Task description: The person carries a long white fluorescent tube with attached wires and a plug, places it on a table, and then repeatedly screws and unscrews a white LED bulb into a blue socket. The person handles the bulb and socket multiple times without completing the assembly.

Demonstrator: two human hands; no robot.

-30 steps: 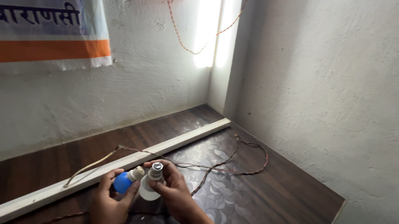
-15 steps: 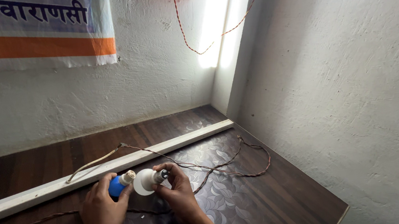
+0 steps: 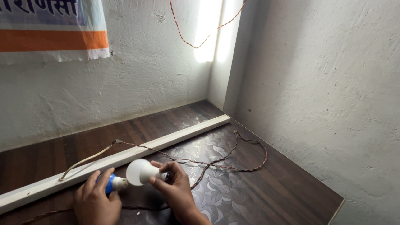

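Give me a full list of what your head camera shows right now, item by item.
White dome-shaped light bulb: one, white, held in the right hand, above the dark table.
Blue-and-white cylindrical piece: one, blue with a white end, in the left hand, beside the bulb's dome.
Long white strip: one, white, lying diagonally across the table.
Twisted brown wire: brown, looping over the table; another length hangs on the wall.
Dark patterned table: one, brown.
Banner: one, white, orange and blue, on the wall.
Left hand: holding the blue piece.
Right hand: gripping the bulb.
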